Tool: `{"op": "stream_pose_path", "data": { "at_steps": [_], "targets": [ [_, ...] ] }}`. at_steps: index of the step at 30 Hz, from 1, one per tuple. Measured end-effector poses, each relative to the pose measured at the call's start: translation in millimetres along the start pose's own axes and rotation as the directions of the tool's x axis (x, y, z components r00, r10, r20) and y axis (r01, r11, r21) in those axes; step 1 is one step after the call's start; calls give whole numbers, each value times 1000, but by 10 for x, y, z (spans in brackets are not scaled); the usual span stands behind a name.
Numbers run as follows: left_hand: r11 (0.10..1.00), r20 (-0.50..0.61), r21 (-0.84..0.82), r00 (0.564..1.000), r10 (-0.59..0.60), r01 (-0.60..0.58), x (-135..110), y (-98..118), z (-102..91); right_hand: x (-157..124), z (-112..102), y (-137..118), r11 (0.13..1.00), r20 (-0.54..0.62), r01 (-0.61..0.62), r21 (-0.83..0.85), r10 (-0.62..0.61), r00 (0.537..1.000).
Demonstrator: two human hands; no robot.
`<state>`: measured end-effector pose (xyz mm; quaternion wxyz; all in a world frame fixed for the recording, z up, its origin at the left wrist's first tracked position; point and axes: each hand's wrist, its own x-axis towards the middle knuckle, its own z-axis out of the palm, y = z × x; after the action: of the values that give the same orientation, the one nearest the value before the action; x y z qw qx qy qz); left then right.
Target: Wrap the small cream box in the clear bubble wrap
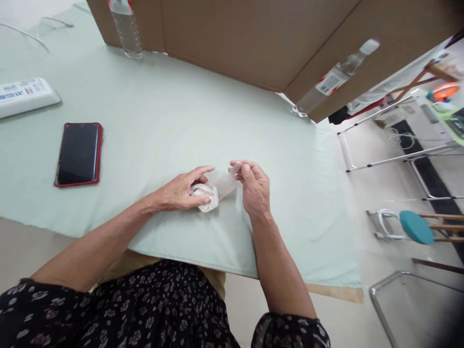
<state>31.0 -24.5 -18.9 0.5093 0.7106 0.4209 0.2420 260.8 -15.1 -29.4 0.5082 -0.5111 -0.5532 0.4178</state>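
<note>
My left hand (181, 191) is closed around a small rounded item in whitish, see-through wrapping (209, 203), its thumb lying across the top. What the wrapping holds cannot be made out. A loose, filmy end of the wrapping (225, 184) stretches to the right. My right hand (256, 189) pinches the tip of that end between thumb and fingers. Both hands are low over the pale green tablecloth (155, 116), close to the table's near edge.
A phone in a red case (79, 153) lies to the left, near a white box-like item (27, 95). Water bottles (126, 31) (331, 82) stand against the large cardboard panel (232, 38) at the back. Right of the table are a teal-seated stool (416, 227) and metal frames.
</note>
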Motion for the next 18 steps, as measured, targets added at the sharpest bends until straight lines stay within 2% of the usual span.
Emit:
{"op": "stream_pose_path", "data": {
  "at_steps": [2, 4, 6, 8, 11, 14, 16, 18],
  "targets": [
    [1000, -10, -19, 1000, 0, 0, 3, -5, 6, 31, -118, -35, 998, 205, -69, 11, 65, 977],
    [999, -40, -36, 999, -1, -1, 6, -19, 17, 45, -212, -82, 994, 364, -108, -34, 113, 925],
    [999, -71, -47, 997, 0, -3, 7, -29, 28, 39, -240, -108, 987, 445, -104, -122, 148, 883],
    [999, -97, -41, 995, 3, -7, 4, -25, 35, 18, -187, -103, 983, 454, -77, -167, 146, 879],
    [1000, -116, 11, 993, -4, 6, 5, -2, 48, -9, -17, -71, 992, 346, -62, -109, 96, 933],
    [998, -113, 55, 994, -8, 14, 24, 6, 79, 20, 107, -65, 999, 114, -38, -15, 39, 993],
    [998, -111, 52, 993, 30, -24, 47, -9, 104, 73, 115, -58, 997, -70, -23, 79, 29, 997],
    [995, -112, 15, 989, 98, -97, 71, -36, 118, 132, 68, -31, 984, -203, -24, 174, 60, 977]
  ]
}}
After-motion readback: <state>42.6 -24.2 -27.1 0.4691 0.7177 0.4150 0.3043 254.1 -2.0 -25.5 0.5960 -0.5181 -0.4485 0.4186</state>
